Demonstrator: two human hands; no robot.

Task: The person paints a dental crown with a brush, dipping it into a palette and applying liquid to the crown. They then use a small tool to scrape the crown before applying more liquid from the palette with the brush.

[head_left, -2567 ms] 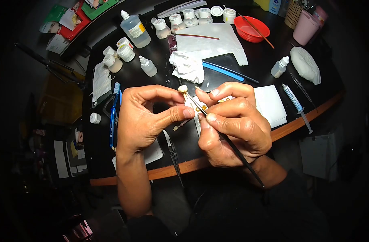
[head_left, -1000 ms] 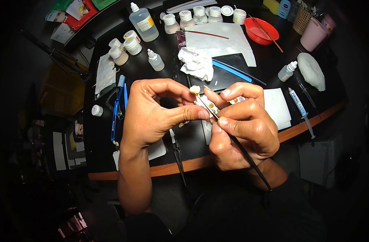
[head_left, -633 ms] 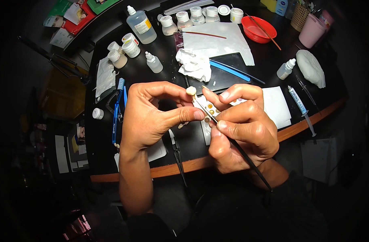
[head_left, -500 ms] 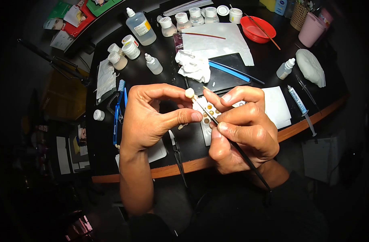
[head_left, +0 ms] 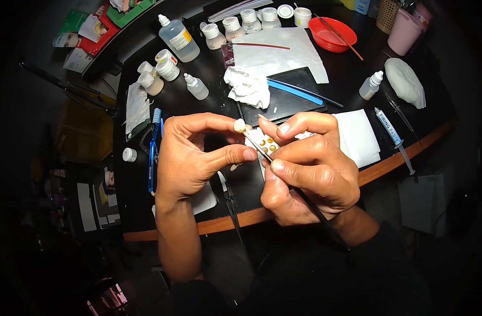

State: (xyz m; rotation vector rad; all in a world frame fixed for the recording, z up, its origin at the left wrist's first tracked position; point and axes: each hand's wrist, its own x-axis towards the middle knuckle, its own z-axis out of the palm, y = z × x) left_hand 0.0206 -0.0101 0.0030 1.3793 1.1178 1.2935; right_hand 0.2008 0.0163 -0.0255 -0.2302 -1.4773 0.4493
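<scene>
Between the fingertips and thumb of my left hand [head_left: 191, 152] is a small cream-coloured piece [head_left: 240, 126], shaped like a tooth. My right hand [head_left: 317, 168] grips a thin dark brush [head_left: 310, 204] like a pen, its tip touching or very close to the piece. A second pointed tip [head_left: 262, 117] shows by the right index finger; what it belongs to is hidden. Under the hands lies a white palette [head_left: 255, 138] with amber-coloured wells, partly covered by the right hand.
Behind the hands are a crumpled tissue [head_left: 247, 87], a blue tool [head_left: 295, 91] on a black tray and a red bowl [head_left: 333, 36]. Jars and bottles [head_left: 179, 39] stand at the back left. At right lie a labelled syringe [head_left: 389, 129] and tweezers [head_left: 400, 113].
The table view has shifted slightly. The piece and both hands appear a little further left, and the brush tip stays at the piece.
</scene>
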